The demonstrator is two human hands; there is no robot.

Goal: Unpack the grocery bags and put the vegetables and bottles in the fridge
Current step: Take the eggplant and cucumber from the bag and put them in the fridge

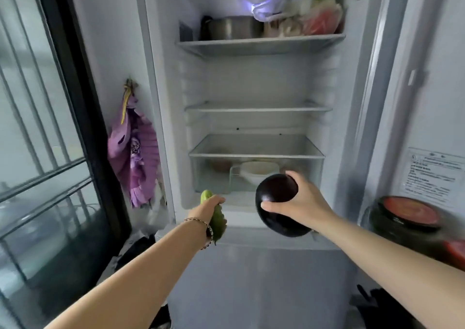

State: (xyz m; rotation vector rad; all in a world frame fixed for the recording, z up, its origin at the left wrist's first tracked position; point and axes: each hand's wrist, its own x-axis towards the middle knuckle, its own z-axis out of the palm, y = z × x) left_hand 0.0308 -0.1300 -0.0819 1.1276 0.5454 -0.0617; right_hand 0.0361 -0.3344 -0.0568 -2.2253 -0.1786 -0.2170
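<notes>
Two veggies, one in each grip. My left grip (pixel 210 209) is curled round a green veggie (pixel 219 224), standing nearly upright. My right grip (pixel 305 201) holds the purple eggplant (pixel 278 197), just in front of the fridge's clear drawer (pixel 214 177), so I think it goes first.

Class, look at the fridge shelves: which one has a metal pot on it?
The top shelf: the metal pot stands on it, left of bagged food. The middle shelf and lower shelf hold no pot.
</notes>
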